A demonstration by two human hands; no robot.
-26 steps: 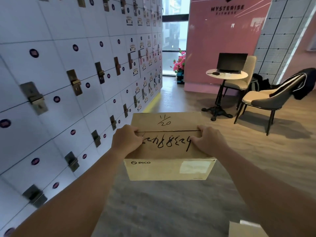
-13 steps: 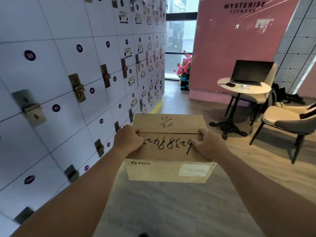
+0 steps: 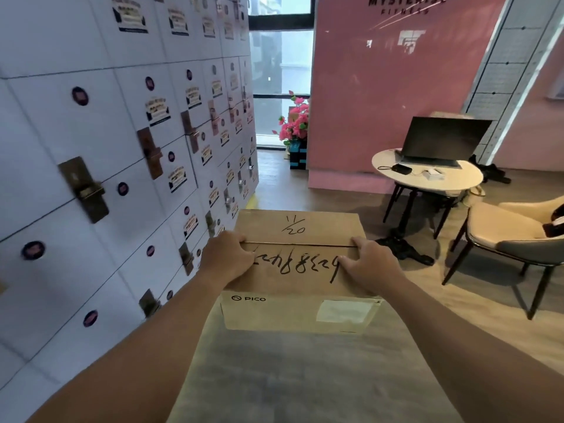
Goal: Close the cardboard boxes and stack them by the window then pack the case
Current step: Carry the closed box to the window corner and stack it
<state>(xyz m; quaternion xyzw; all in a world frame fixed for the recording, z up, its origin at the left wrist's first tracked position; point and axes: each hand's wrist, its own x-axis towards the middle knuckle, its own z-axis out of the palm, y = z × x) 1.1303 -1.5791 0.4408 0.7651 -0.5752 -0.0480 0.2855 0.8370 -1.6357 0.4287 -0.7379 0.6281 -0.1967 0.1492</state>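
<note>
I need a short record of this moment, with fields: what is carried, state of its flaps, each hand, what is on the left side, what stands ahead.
carried: cardboard box, held in the air in front of the person
flaps: closed, a thin seam across the top
left hand: grips the box's left edge
right hand: grips the box's right edge
left side: wall of lockers
ahead: window, pink flowers near it
right side: round table with a laptop, chair

- Both bare forearms are stretched forward, roughly level.
- The left hand [image 3: 227,256] is curled at the left side, knuckles upward.
- The right hand [image 3: 370,264] is curled at the right, fingers bent over an edge.
</note>
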